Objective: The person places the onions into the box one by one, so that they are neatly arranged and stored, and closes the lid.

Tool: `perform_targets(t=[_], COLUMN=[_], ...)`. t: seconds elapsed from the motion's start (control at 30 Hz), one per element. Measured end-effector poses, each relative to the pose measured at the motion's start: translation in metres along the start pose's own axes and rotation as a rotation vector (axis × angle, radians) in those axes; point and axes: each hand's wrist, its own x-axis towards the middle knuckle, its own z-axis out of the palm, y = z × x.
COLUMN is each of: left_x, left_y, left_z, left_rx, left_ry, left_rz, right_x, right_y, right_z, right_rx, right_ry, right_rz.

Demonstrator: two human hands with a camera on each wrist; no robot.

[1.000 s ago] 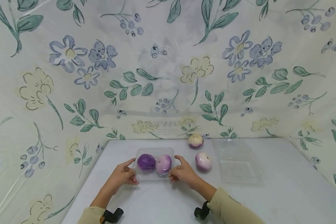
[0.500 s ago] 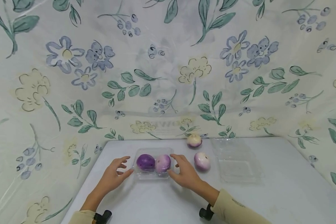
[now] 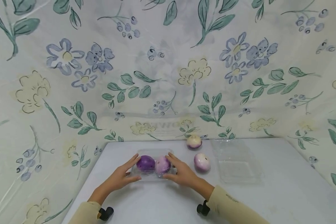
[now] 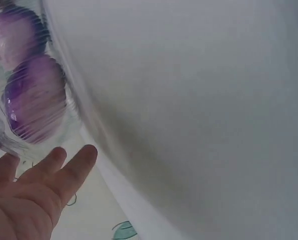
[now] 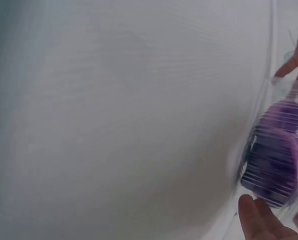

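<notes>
On the white table a clear plastic box (image 3: 154,178) holds two round vegetables: a deep purple one (image 3: 145,163) on the left and a paler pink-purple one (image 3: 162,165) on the right. My left hand (image 3: 119,178) is at the box's left end, fingers extended and thumb along the front. My right hand (image 3: 184,175) mirrors it at the right end, its fingers over the pale vegetable's edge. Ribbed clear plastic covers the vegetables in the wrist views, where the left fingers (image 4: 73,172) and right fingers (image 5: 256,215) lie close to the box's ends. Firm contact is hard to tell.
Two more purple-and-white vegetables lie to the right of the box, a nearer one (image 3: 202,162) and a farther one (image 3: 194,142). Further right sits another clear plastic container (image 3: 235,169). Flower-patterned sheeting (image 3: 156,102) rises behind the table's back edge.
Both hands were low at the box's sides, drew back slightly with fingers spread, and now reach further inward over its ends. The box has hardly moved.
</notes>
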Motion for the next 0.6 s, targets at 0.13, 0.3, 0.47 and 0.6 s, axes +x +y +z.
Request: perform_targets(t=[0.13, 0.3, 0.47, 0.6], left_x=[0.001, 0.009, 0.024, 0.036], left_y=[0.000, 0.002, -0.001, -0.005], left_z=[-0.003, -0.010, -0.014, -0.014], left_rx=[0.018, 0.050, 0.081, 0.091], left_ry=[-0.014, -0.035, -0.062, -0.074], left_rz=[0.007, -0.003, -0.015, -0.026], right_x=[0.003, 0.012, 0.024, 0.032], right_y=[0.000, 0.001, 0.005, 0.010], right_z=[0.003, 0.001, -0.003, -0.006], right_rx=[-0.037, -0.073, -0.053, -0.043], right_ry=[-0.021, -0.009, -0.002, -0.006], right_rz=[0.000, -0.003, 0.034, 0.057])
